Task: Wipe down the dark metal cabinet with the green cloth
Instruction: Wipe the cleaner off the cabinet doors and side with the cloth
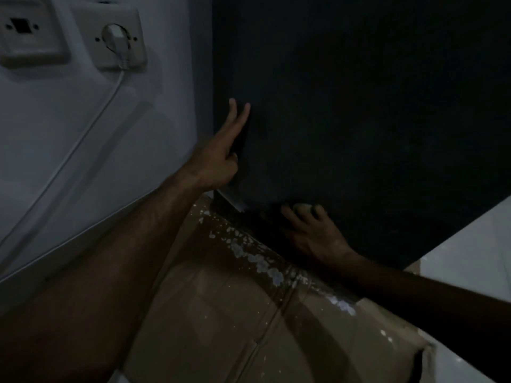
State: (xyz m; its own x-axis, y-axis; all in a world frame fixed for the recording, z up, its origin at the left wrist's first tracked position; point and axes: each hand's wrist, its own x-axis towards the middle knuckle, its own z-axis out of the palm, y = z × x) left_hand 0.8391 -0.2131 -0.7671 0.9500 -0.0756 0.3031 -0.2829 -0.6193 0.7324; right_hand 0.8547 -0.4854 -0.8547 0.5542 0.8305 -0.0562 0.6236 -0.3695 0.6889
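Observation:
The dark metal cabinet point(359, 106) fills the upper right, its side panel facing me. My right hand point(312, 233) lies low on that panel near its bottom edge, fingers spread and pressing the cloth point(303, 208) flat against the metal. Only a small pale patch of the cloth shows between the fingers; the dim light hides its colour. My left hand point(221, 156) rests on the cabinet's left edge, two fingers stretched up along the panel and the others bent.
A pale wall point(83, 134) stands to the left with a blank plate point(25, 31), a socket point(116, 37) and a white plug and cable point(83, 134) running down. Brown cardboard point(235, 313) spattered with white paint covers the floor. White tile point(470, 250) shows at right.

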